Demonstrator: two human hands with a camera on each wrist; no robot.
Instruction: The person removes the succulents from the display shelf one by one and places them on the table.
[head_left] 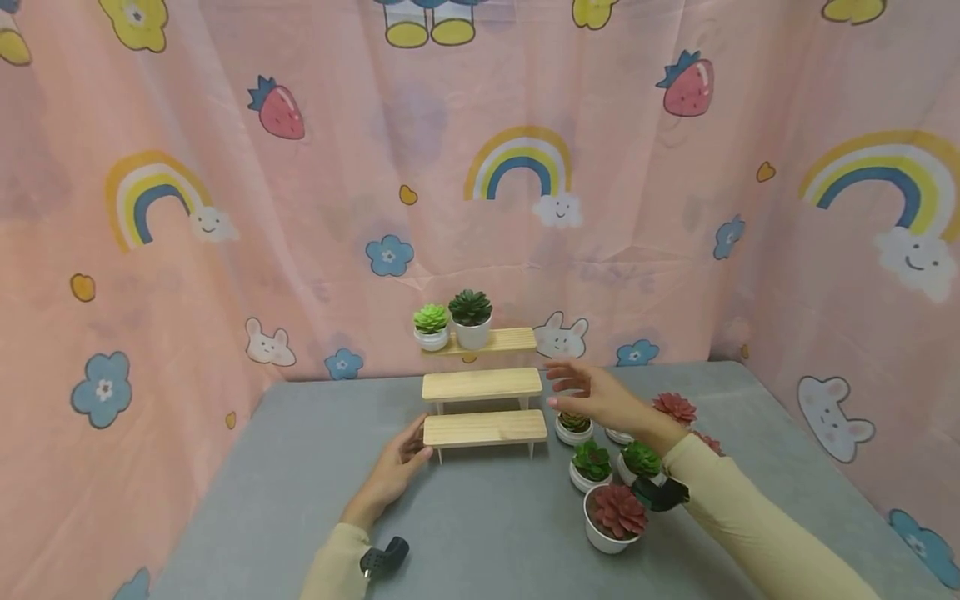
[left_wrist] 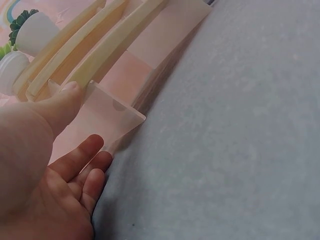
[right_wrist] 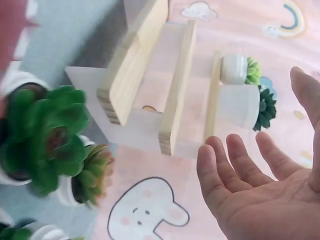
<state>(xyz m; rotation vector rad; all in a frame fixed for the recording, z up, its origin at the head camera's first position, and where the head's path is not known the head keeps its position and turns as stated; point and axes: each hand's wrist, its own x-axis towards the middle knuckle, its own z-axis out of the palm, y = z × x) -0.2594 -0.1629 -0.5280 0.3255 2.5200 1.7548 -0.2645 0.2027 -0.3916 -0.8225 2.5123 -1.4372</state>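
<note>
A person's right hand (head_left: 588, 396) hovers, empty and with fingers spread, near the right end of a three-tiered wooden stand (head_left: 482, 383) on a grey table (head_left: 300, 500), while the left hand (head_left: 393, 468) rests its thumb on the left end of the lowest shelf (head_left: 484, 428); whether it grips the stand cannot be told. On the top tier, toward the left, a light-green succulent (head_left: 431, 321) and a dark-green succulent (head_left: 471, 308) stand side by side in white pots. Right of the stand, more potted plants crowd together: an orange-tinged succulent (right_wrist: 95, 172) just beneath the right hand, a green succulent (head_left: 592, 461) near it, and a red succulent (head_left: 618, 511) in front. The right hand and sleeve (head_left: 765, 517), with a black wrist device (head_left: 663, 493), partly block the head camera's view of the cluster. A pink patterned curtain (head_left: 337, 167) hangs behind.
</note>
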